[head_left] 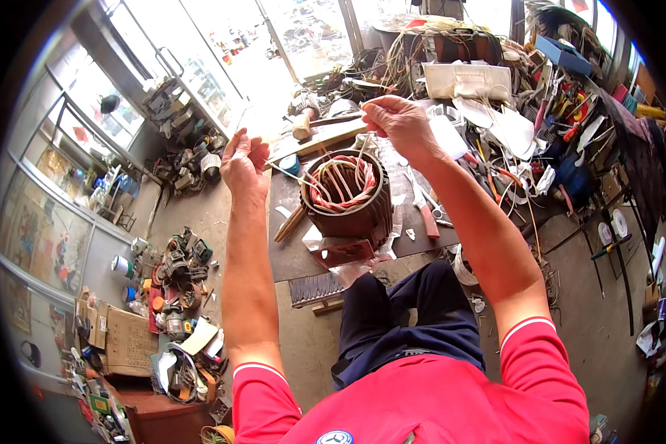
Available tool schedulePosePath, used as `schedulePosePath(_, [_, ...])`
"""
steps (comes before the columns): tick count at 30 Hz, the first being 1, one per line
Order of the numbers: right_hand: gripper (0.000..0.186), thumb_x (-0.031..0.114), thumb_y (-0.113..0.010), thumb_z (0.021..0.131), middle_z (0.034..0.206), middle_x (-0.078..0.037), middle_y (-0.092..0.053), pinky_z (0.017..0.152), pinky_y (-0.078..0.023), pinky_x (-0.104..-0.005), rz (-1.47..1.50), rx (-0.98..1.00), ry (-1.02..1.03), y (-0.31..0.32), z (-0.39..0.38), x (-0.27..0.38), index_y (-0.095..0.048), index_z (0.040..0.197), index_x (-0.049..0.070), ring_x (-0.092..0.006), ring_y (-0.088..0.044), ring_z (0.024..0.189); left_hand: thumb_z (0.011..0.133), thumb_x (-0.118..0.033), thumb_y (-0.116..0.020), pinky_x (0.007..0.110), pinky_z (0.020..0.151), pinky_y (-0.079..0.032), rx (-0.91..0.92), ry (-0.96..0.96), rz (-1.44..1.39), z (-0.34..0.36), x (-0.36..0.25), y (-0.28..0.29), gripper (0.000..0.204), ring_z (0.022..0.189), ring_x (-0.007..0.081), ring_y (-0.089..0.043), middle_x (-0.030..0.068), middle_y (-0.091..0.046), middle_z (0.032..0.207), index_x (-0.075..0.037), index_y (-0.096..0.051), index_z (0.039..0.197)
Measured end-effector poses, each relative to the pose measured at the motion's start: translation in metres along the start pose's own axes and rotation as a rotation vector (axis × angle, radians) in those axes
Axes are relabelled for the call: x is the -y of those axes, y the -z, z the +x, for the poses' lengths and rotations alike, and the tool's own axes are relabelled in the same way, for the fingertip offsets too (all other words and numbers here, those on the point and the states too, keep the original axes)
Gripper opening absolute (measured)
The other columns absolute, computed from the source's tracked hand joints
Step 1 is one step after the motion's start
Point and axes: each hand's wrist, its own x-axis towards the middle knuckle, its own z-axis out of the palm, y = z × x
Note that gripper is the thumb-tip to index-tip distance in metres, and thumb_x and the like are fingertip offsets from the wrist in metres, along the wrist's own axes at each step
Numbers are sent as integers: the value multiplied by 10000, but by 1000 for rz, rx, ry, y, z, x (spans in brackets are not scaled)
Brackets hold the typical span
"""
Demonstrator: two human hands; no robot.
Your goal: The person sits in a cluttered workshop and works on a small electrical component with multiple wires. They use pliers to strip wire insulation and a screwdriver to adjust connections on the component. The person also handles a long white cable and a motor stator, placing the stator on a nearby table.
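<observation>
An electric motor stator (347,214) stands upright on the low workbench in front of me, open end up. Red-and-white bound coil windings (344,194) ring its bore. White sleeved leads (294,176) stick out of the top, one toward each side. My left hand (246,164) is raised left of the stator, thumb and fingers pinched; a thin pale strand seems to rise from the fingertips, too faint to name. Beyond the stator on the right, my right hand (402,127) is also raised in a pinch. What its fingertips hold is too small to make out.
Wooden strips (325,140) and a mallet (303,122) lie behind the stator. Scissors (438,214) and a red-handled tool (427,220) lie to its right. Piled tools, wire and a beige pouch (467,81) crowd the far right. Motor parts (177,263) and cardboard (129,340) are on the left floor.
</observation>
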Motion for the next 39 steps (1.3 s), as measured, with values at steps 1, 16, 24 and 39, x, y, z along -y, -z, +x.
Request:
schedulePosePath(1, [159,165,-676,924,844,-43,-706,690,-531,-259,-17,2,24,-6,-2,4,-714,1000,31,-110,-639,748,923,-286,-671,369,919,-477,-18,-33,21,-9,-6,-6,472,1055,209,-608,143,-615,1195,-60,-536,1315])
schedulePosePath(16, [200,180,-663,937,786,-12,-671,680,-492,-236,-372,169,112,14,-23,-42,-712,971,-10,-58,-582,747,878,-120,-664,330,748,-533,326,-701,970,-121,59,-86,520,821,235,-675,189,-644,1156,44,-486,1337])
schedulePosePath(24, [215,167,-655,902,913,-126,-724,728,-528,-321,-495,234,80,-1,-35,-44,-686,1081,52,-178,-690,818,902,-120,-662,305,687,-514,265,-501,862,-105,58,-82,181,758,164,-671,121,-714,863,16,-683,1020])
schedulePosePath(39, [199,184,-603,902,903,-198,-673,728,-514,-408,-626,245,347,3,-43,-52,-677,1014,37,-361,-660,868,859,-166,-670,375,687,-516,364,-480,717,-118,55,-78,249,759,287,-659,178,-657,921,-17,-662,1059])
